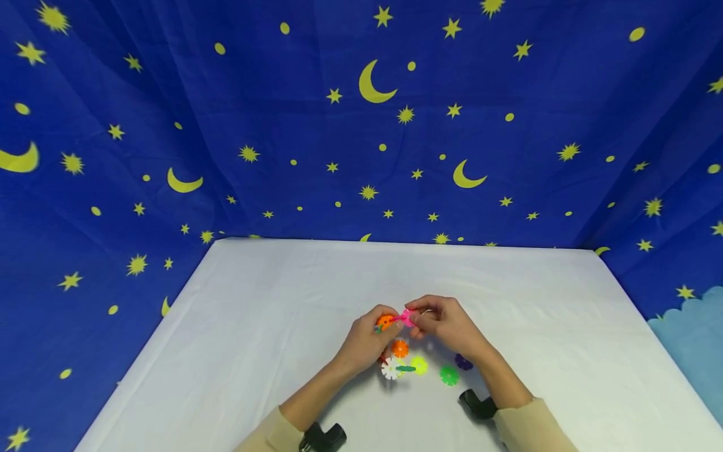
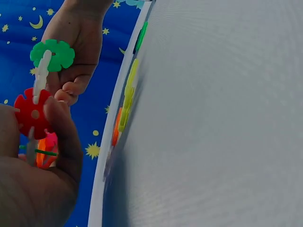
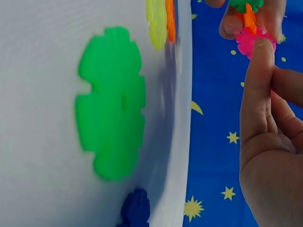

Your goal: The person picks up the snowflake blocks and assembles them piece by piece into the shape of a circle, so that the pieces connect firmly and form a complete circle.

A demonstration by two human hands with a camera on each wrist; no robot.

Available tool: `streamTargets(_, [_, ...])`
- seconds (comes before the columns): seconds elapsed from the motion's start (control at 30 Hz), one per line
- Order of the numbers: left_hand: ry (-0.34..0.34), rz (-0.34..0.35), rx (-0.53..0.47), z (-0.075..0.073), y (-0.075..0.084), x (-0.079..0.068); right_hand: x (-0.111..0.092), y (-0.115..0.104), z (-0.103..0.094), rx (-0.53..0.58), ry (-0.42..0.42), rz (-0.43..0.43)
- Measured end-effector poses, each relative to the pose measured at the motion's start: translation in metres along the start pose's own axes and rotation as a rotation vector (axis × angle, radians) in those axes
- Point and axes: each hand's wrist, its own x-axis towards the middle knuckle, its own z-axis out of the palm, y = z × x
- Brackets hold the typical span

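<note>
My left hand [image 1: 364,342] holds a chain of notched plastic discs slotted together. An orange disc [image 1: 386,321] shows between its thumb and fingers. From the same hand hang a red disc [image 2: 34,113], a white disc [image 1: 390,368] and a green disc [image 2: 59,56]. My right hand [image 1: 452,323] pinches a pink disc [image 3: 248,41] between thumb and fingers. That pink disc meets the orange piece [image 3: 249,19] at the left hand; fingers partly hide the joint.
Loose discs lie on the white table [image 1: 271,295] below the hands: orange [image 1: 400,348], yellow [image 1: 420,365], bright green [image 1: 449,375] and dark blue [image 1: 464,361]. A blue curtain [image 1: 316,125] with stars and moons surrounds the table. Black wrist mounts [image 1: 477,405] sit under the forearms.
</note>
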Motion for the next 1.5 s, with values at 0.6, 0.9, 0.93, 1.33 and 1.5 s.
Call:
streamTargets(0.6, [0.146,-0.032,-0.022,-0.007,0.007,0.003,0.002,-0.007,0.006,-0.132,0.048,0.011])
streamTargets(0.9, [0.147,-0.005,-0.092,-0.009,0.007,0.003,0.002,0.006,0.011,-0.471,-0.195,-0.059])
streamTargets(0.93, [0.144,0.000,-0.097,-0.009,0.007,0.003,0.002,0.006,0.012,-0.491,-0.208,-0.066])
streamTargets(1.33, [0.107,0.009,-0.074,-0.009,0.004,0.004,0.000,0.004,0.014,-0.645,-0.244,-0.126])
streamTargets(1.5, [0.115,0.024,-0.025,-0.010,0.004,0.002,0.000,0.004,0.013,-0.573,-0.255,-0.052])
